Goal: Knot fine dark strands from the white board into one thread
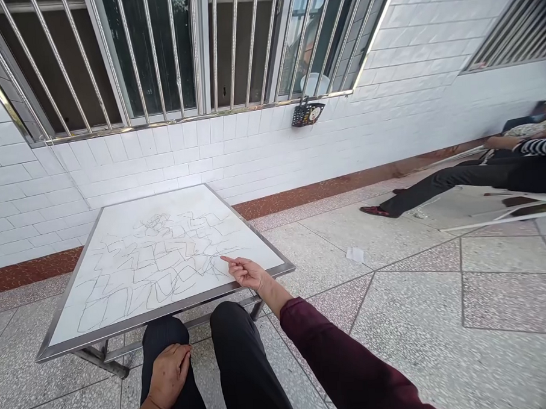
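My right hand [246, 273] is over the near right part of a white-topped table [88, 230]. Its index finger is stretched out toward the left, while the other fingers curl in; nothing shows in it. The fingertip is close to a patch of thin dark lines [153, 258] drawn across the white surface. Whether the tip touches the surface I cannot tell. My left hand [168, 372] rests palm down on my left thigh [186, 401], below the table's front edge, and holds nothing that I can see.
Behind the table is a white tiled wall [171, 154] with a barred window [158, 59]. A small dark patterned basket [307, 114] hangs below the bars. On the speckled floor lies a white scrap [355, 254]. A seated person's leg [435, 188] stretches in from the right.
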A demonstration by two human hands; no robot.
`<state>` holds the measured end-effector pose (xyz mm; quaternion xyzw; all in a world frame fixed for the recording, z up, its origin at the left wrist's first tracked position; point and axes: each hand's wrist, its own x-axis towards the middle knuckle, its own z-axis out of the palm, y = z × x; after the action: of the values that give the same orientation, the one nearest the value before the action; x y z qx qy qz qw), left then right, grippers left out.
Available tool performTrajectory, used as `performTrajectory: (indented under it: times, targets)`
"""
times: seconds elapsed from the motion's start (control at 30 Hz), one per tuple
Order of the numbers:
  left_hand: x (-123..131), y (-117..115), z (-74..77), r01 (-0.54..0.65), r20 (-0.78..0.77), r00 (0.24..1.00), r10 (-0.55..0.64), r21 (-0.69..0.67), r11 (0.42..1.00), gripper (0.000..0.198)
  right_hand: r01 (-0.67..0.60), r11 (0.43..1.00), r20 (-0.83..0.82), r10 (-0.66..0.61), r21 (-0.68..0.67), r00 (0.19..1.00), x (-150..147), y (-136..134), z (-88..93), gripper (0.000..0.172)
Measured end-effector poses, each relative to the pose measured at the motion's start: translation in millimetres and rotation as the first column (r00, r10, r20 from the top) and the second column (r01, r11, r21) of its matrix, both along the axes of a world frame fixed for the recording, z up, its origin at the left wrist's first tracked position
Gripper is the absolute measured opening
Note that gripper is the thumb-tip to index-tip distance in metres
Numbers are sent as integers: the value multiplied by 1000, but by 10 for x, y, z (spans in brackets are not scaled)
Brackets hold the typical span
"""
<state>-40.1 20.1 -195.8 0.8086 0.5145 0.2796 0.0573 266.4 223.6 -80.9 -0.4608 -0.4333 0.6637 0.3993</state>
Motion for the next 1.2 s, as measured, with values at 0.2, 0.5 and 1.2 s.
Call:
performTrajectory:
  times: [0.2,0.5,1.2]
  targets:
    - [24,-67,-7,8,37,999,-8,1,1000,27,132,991,182,-129,-4,975,-174,69,-141,22]
    - [32,-103,3,-7,-18,1000,7,-24,1000,26,158,969,650,-245,191,720,117,140,-151,28]
    - [39,-65,-71,-2,-102,995,1,-13,1000,25,-309,848,903,-402,430,152,188,769,-161,24]
